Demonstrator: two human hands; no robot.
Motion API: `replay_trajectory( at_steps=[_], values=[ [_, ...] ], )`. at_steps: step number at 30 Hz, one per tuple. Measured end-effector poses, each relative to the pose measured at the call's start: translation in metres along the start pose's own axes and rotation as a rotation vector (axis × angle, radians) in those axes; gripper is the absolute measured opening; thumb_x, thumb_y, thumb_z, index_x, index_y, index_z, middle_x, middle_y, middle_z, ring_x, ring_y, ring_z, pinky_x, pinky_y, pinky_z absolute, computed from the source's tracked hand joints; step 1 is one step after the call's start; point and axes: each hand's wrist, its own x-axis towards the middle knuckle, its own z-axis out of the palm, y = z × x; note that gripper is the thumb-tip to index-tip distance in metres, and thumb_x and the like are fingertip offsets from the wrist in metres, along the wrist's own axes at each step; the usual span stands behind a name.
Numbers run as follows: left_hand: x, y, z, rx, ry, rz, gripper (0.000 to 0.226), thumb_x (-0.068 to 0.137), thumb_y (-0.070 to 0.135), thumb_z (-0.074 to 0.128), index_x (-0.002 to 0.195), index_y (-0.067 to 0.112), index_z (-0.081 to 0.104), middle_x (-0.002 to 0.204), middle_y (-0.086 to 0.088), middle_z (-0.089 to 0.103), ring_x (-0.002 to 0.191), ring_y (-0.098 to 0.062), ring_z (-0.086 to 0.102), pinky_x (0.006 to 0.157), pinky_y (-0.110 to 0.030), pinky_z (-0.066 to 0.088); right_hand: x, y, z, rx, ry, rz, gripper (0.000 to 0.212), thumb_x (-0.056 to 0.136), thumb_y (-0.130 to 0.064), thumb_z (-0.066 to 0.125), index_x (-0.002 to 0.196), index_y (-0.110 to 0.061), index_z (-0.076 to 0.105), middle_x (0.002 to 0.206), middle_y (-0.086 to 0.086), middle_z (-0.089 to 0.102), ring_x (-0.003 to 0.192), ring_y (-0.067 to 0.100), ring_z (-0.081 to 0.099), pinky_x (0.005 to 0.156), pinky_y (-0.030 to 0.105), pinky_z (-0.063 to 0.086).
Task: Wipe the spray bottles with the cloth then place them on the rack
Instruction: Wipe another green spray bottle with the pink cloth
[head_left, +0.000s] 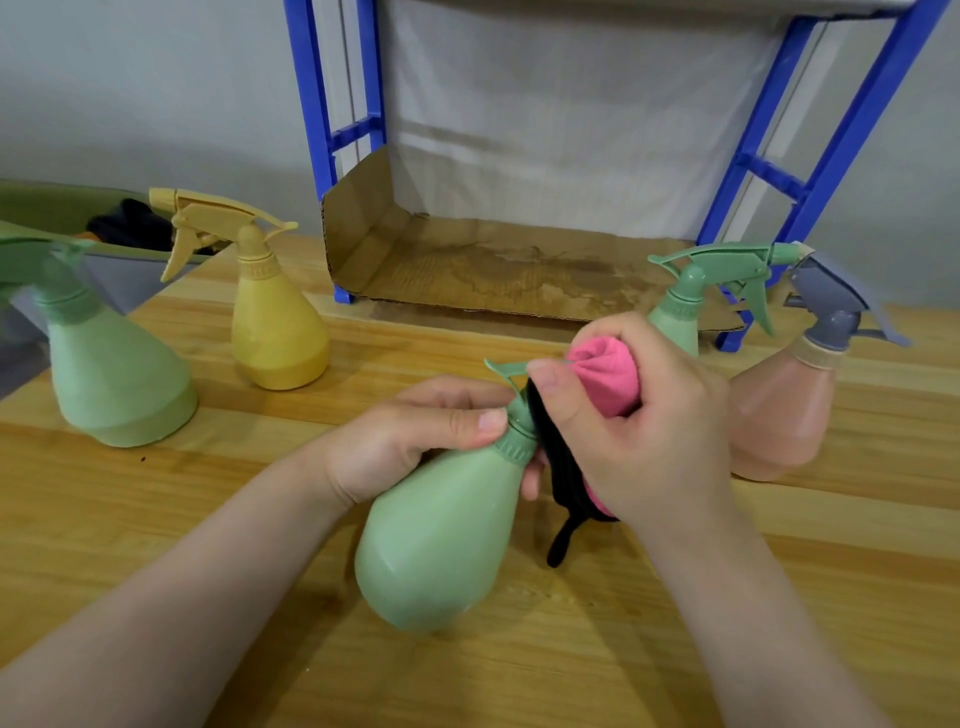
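Note:
A light green spray bottle (441, 535) is tilted over the wooden table (208, 519), base toward me. My left hand (415, 436) grips its neck. My right hand (639, 421) is closed on a pink and black cloth (605, 379) wrapped over the bottle's spray head, which is mostly hidden. A yellow bottle (275, 322) and a large green bottle (114, 374) stand at the left. Another green bottle (685, 306) and a pink bottle with a grey head (779, 410) stand at the right. The blue rack (841, 150) is behind.
Stained cardboard (493, 265) lines the rack's bottom shelf. A green bin (52, 213) holding dark items sits at the far left, past the table edge. A grey wall lies behind.

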Motion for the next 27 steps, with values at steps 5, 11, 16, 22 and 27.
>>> replay_trajectory(
  at_steps=[5, 11, 16, 22, 27],
  values=[
    [0.0, 0.0, -0.003, 0.035, -0.031, -0.001, 0.047, 0.083, 0.05, 0.066, 0.095, 0.004, 0.067, 0.086, -0.009, 0.072, 0.071, -0.02, 0.067, 0.064, -0.027, 0.053, 0.0, -0.001, -0.002, -0.016, -0.033, -0.088, 0.056, 0.083, -0.069, 0.057, 0.082, -0.014, 0.063, 0.063, -0.01, 0.056, 0.058, 0.001, 0.051, 0.052, 0.016, 0.039],
    [0.0, 0.0, -0.004, 0.05, -0.04, 0.002, 0.048, 0.085, 0.046, 0.065, 0.098, 0.0, 0.067, 0.091, -0.01, 0.073, 0.074, -0.018, 0.069, 0.064, -0.026, 0.054, -0.001, -0.001, 0.0, 0.0, 0.034, -0.107, 0.054, 0.092, -0.059, 0.054, 0.07, -0.009, 0.06, 0.055, -0.007, 0.052, 0.052, 0.008, 0.05, 0.05, 0.023, 0.04],
    [-0.002, 0.001, -0.006, 0.286, 0.207, 0.104, 0.048, 0.074, 0.044, 0.075, 0.096, 0.003, 0.067, 0.088, -0.008, 0.069, 0.078, -0.016, 0.066, 0.068, -0.026, 0.053, -0.002, -0.003, 0.0, -0.021, 0.071, -0.108, 0.047, 0.1, -0.044, 0.047, 0.069, -0.011, 0.059, 0.053, -0.013, 0.045, 0.051, 0.007, 0.048, 0.051, 0.016, 0.035],
    [0.002, -0.001, -0.001, 0.599, 0.31, 0.291, 0.053, 0.077, 0.041, 0.075, 0.109, -0.001, 0.066, 0.11, -0.002, 0.071, 0.103, -0.019, 0.064, 0.093, -0.034, 0.048, 0.0, 0.0, -0.003, -0.132, 0.169, -0.251, 0.042, 0.106, -0.032, 0.041, 0.072, -0.012, 0.058, 0.06, -0.014, 0.042, 0.054, 0.004, 0.038, 0.056, 0.014, 0.03],
    [0.009, -0.01, 0.001, 0.684, 0.462, 0.408, 0.051, 0.085, 0.052, 0.064, 0.099, 0.003, 0.07, 0.096, -0.009, 0.069, 0.093, -0.019, 0.062, 0.085, -0.033, 0.047, 0.0, 0.001, 0.001, 0.183, 0.201, -0.029, 0.026, 0.098, -0.038, 0.054, 0.085, -0.016, 0.06, 0.074, -0.015, 0.057, 0.068, 0.002, 0.054, 0.066, 0.018, 0.043]
  ],
)
